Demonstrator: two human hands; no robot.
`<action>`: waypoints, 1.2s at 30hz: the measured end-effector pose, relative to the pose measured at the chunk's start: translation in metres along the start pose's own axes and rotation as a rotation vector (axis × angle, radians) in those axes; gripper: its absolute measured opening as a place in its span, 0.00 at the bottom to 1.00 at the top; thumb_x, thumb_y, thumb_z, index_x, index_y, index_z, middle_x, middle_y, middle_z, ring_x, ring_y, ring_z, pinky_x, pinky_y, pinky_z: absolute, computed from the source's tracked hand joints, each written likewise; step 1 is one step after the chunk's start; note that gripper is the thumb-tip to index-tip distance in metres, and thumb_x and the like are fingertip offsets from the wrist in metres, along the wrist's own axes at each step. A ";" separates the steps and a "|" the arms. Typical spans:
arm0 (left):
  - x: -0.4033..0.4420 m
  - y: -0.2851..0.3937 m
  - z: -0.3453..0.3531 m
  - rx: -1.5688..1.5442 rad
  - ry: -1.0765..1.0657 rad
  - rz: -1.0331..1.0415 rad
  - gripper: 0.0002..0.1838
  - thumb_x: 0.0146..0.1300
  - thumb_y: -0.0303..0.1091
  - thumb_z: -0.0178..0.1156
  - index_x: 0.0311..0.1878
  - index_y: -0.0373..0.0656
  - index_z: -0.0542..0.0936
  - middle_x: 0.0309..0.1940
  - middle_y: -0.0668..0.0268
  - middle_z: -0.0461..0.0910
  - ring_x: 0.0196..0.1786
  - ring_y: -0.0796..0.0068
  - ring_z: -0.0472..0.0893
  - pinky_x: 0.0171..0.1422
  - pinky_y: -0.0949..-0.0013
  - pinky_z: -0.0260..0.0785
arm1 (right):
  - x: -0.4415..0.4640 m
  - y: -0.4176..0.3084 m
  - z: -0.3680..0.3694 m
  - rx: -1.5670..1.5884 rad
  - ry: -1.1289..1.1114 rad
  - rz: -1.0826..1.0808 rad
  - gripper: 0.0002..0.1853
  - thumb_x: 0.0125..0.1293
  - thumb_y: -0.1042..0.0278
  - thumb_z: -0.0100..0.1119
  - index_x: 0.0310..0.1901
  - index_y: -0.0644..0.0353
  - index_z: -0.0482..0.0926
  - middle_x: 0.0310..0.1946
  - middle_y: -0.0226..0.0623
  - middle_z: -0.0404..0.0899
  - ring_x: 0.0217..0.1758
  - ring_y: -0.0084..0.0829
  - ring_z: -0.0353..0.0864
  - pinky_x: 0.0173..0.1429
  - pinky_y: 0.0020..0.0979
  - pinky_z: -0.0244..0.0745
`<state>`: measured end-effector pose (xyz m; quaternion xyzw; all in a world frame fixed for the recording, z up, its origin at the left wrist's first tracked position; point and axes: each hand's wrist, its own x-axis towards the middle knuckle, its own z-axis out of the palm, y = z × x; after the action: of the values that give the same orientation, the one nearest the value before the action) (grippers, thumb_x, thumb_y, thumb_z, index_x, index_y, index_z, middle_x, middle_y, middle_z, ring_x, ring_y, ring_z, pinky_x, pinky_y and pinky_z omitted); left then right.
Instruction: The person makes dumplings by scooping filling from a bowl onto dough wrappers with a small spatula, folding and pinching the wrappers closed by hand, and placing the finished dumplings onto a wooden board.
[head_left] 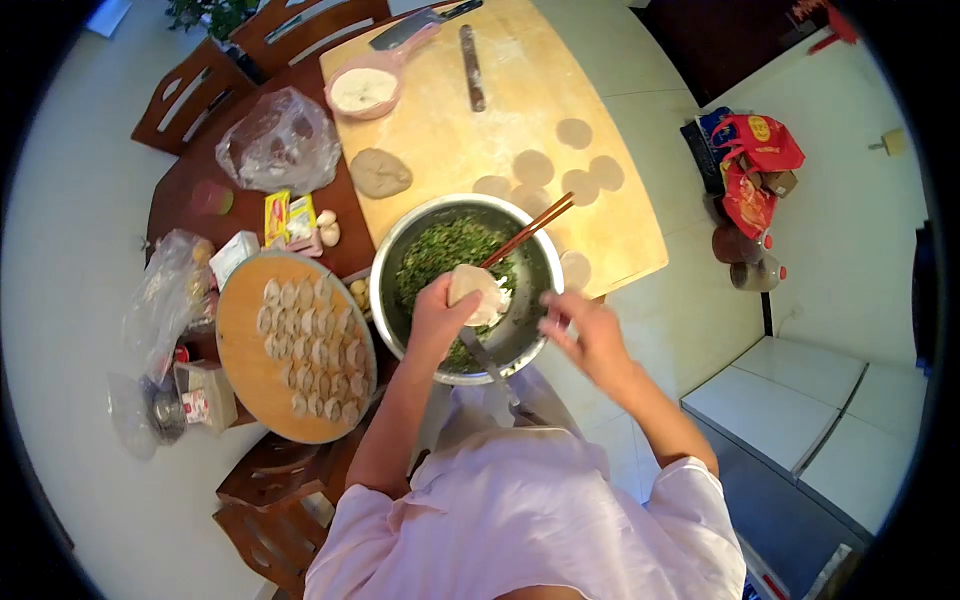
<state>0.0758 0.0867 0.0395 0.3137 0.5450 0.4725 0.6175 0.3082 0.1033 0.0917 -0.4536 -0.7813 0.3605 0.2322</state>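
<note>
My left hand (436, 318) holds a round dumpling wrapper (472, 287) over a steel bowl (553, 262). Chopped green filling (440, 248) covers much of the bowl's inside. To the right, my right hand (592, 335) is beside the bowl's rim, fingers apart and holding nothing. A pair of brown chopsticks (535, 228) slants out of the bowl at its upper right. Below my left hand, a metal utensil (480, 356) leans over the near rim; its far end is hidden. Several flat wrappers (533, 167) lie on the floured board (430, 140) beyond the bowl.
At left, a round tray (238, 370) carries rows of folded dumplings (318, 322). A dough lump (380, 173), a pink flour scoop (400, 55), a rolling pin (472, 68) and a cleaver (405, 30) lie on the board. A plastic bag (280, 140) sits left of it.
</note>
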 end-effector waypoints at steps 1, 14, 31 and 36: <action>-0.009 -0.003 -0.016 -0.020 0.075 0.015 0.14 0.60 0.21 0.59 0.50 0.33 0.77 0.42 0.62 0.83 0.43 0.76 0.83 0.48 0.73 0.75 | -0.015 -0.011 0.013 -0.087 -0.078 -0.046 0.19 0.57 0.67 0.66 0.49 0.62 0.75 0.30 0.42 0.76 0.29 0.40 0.78 0.34 0.37 0.74; -0.105 -0.023 -0.110 -0.543 0.123 -0.138 0.20 0.67 0.23 0.49 0.61 0.31 0.67 0.55 0.43 0.75 0.56 0.49 0.78 0.65 0.57 0.69 | -0.052 -0.040 0.120 -0.640 -0.197 0.005 0.16 0.56 0.75 0.53 0.48 0.61 0.73 0.28 0.40 0.75 0.25 0.38 0.81 0.26 0.37 0.75; -0.124 -0.042 -0.121 -0.625 0.255 -0.110 0.19 0.68 0.30 0.49 0.59 0.30 0.70 0.53 0.45 0.77 0.56 0.49 0.78 0.61 0.58 0.71 | -0.086 -0.043 0.129 -0.373 -0.093 0.054 0.13 0.55 0.78 0.54 0.43 0.61 0.78 0.25 0.45 0.76 0.26 0.45 0.77 0.29 0.42 0.72; -0.122 -0.042 -0.118 -0.607 0.300 -0.126 0.20 0.70 0.31 0.47 0.60 0.29 0.69 0.54 0.43 0.76 0.57 0.49 0.78 0.63 0.56 0.70 | -0.084 -0.042 0.124 -0.098 -0.112 0.079 0.15 0.55 0.81 0.54 0.45 0.62 0.79 0.24 0.47 0.77 0.25 0.46 0.76 0.31 0.40 0.71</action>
<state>-0.0237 -0.0558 0.0228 0.0085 0.4825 0.6151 0.6235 0.2405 -0.0273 0.0427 -0.4740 -0.7912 0.3556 0.1511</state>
